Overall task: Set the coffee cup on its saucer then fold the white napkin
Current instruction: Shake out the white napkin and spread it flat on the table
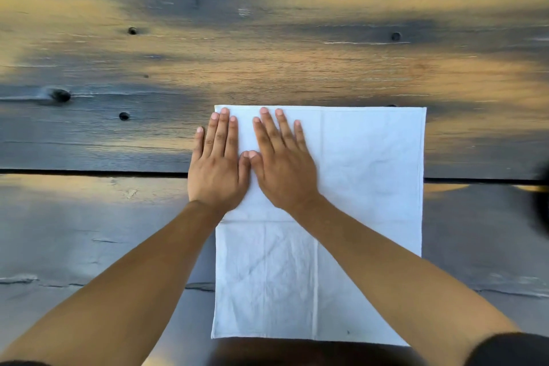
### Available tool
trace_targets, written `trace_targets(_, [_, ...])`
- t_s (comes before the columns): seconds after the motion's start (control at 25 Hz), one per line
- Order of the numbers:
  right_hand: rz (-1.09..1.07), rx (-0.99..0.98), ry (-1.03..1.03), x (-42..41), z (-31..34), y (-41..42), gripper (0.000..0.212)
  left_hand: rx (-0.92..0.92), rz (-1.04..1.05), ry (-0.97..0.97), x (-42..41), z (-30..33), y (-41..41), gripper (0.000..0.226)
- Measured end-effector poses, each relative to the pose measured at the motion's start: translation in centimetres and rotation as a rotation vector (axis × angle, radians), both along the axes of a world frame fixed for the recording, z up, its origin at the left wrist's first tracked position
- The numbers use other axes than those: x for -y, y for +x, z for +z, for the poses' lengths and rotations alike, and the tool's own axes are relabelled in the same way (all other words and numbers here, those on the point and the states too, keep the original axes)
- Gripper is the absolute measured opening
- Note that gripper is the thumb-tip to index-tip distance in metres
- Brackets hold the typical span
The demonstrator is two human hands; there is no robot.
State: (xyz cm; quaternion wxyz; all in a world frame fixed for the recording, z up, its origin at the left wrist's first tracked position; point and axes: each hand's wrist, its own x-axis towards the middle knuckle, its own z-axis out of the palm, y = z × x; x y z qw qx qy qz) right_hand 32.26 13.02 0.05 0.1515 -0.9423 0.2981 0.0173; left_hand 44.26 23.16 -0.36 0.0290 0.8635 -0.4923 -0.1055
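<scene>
Pressing, left hand: the left hand (218,165) lies palm down with its fingers straight and close together, flat over the napkin's far left corner; its little finger and outer edge reach past the cloth onto the wood, and it grips nothing.
Pressing, right hand: the right hand (283,163) lies palm down just beside the left, fingers straight and slightly spread, wholly on the cloth and holding nothing.
Thumbs: the two thumb tips meet between the hands, touching each other on the cloth.
Forearms: both bare forearms come in from the near corners of the view and converge toward the napkin; the right forearm crosses over the cloth's near right part, and dark sleeve edges show at the bottom corners.
White napkin: the white napkin (350,175) lies spread flat on the tabletop, its far edge straight, with a crease running across it below the wrists and another running lengthwise down its middle; light wrinkles show in the near half.
Tabletop: the tabletop (124,217) is of dark weathered planks with knots, a seam between boards passing under the napkin, and warm light patches across the far boards.
Right edge: a dark blurred shape (542,205) sits at the frame's right edge; what it is cannot be told.
</scene>
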Motion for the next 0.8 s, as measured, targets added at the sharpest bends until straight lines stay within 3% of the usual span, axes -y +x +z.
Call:
trace_targets(0.12, [-0.044, -0.062, -0.074, 3.9, -0.4, -5.7, 0.067, -0.016, 0.005, 0.004, 0.1, 0.2, -0.1, 0.068])
trace_targets(0.28, [-0.305, -0.152, -0.051, 10.4, -0.3, -14.7, 0.074, -0.019, 0.004, 0.020, 0.1, 0.3, -0.1, 0.069])
trace_targets(0.44, [-0.392, -0.147, -0.039, 11.6, -0.1, -16.0, 0.073, -0.021, -0.005, 0.028, 0.0, 0.2, -0.2, 0.069])
trace_targets(0.6, [-0.418, -0.089, -0.045, 8.0, 0.9, -12.7, 0.068, -0.127, -0.007, -0.050, -0.2, 0.9, 0.1, 0.068])
trace_targets(0.72, [-0.252, 0.054, 0.015, 0.7, 2.2, -8.1, 0.063, -0.096, -0.065, -0.184, -2.9, 1.8, -1.5, 0.059])
trace_targets(0.8, [-0.111, 0.104, 0.058, -4.3, 2.1, -5.6, 0.061, -0.081, -0.143, -0.148, -5.7, 1.6, -3.4, 0.060])
